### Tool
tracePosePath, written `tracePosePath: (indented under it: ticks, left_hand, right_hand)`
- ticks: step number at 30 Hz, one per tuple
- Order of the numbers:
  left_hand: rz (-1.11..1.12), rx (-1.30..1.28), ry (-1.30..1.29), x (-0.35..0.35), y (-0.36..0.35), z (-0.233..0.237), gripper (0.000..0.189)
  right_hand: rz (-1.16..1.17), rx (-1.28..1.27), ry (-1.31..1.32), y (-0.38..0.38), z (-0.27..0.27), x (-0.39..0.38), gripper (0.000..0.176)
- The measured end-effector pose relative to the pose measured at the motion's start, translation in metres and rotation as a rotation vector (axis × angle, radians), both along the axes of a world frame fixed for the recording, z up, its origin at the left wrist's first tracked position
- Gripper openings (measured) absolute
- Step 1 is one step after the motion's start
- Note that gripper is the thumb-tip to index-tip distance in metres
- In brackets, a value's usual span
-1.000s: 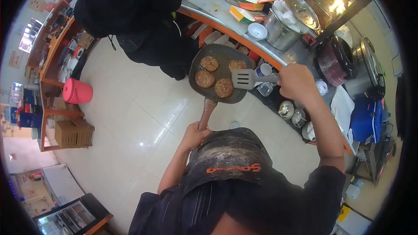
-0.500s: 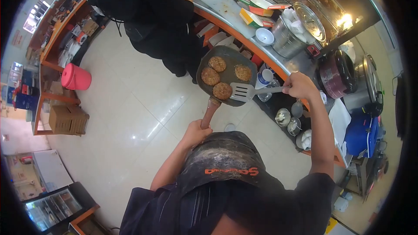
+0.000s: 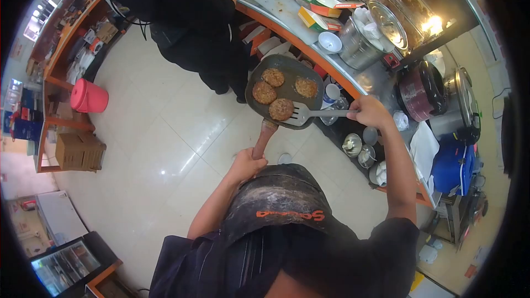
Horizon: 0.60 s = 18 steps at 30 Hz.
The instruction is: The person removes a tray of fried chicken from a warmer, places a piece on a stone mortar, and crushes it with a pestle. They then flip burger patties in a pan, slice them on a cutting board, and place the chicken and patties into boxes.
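My left hand is wrapped round the brown handle of a dark frying pan, held out over the floor in front of my body. Several browned patties lie in the pan; the nearest patty is by the handle side, and another patty lies apart at the right. In my right hand is the grey handle of a slotted spatula. The spatula's blade reaches over the pan's right rim, its front edge partly under the nearest patty.
A person in black stands ahead at the left, by the counter. On the counter are food boxes, a white bowl, a steel pot and a dark red cooker. A pink bin stands left.
The spatula's blade has slid further left under the nearest patty, and my right hand has moved left with it. The other person's hand has shifted on the counter. My view has shifted slightly.
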<state>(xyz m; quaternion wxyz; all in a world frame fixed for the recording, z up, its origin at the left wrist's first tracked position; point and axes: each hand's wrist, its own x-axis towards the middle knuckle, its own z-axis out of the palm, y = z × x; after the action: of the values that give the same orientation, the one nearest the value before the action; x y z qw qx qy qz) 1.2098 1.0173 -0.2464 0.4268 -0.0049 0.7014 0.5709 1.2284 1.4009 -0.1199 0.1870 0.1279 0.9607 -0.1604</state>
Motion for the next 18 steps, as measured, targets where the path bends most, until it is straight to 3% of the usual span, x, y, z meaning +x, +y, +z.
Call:
tracePosePath:
  ticks: [7, 11, 14, 18]
  left_hand:
    - [0.005, 0.0, 0.002, -0.002, -0.004, 0.003, 0.016]
    - [0.02, -0.01, -0.003, 0.001, -0.004, 0.013, 0.015]
    - [0.02, 0.007, -0.009, 0.001, -0.007, 0.0, 0.015]
    - [0.018, -0.029, 0.016, 0.003, -0.005, -0.001, 0.015]
  right_hand:
    - [-0.147, -0.18, 0.099, 0.016, -0.035, 0.02, 0.021]
    - [-0.2, -0.275, 0.105, 0.03, -0.034, 0.026, 0.017]
    - [-0.219, -0.214, 0.019, 0.019, -0.007, 0.016, 0.025]
    - [0.047, -0.026, 0.196, -0.005, 0.007, -0.012, 0.029]
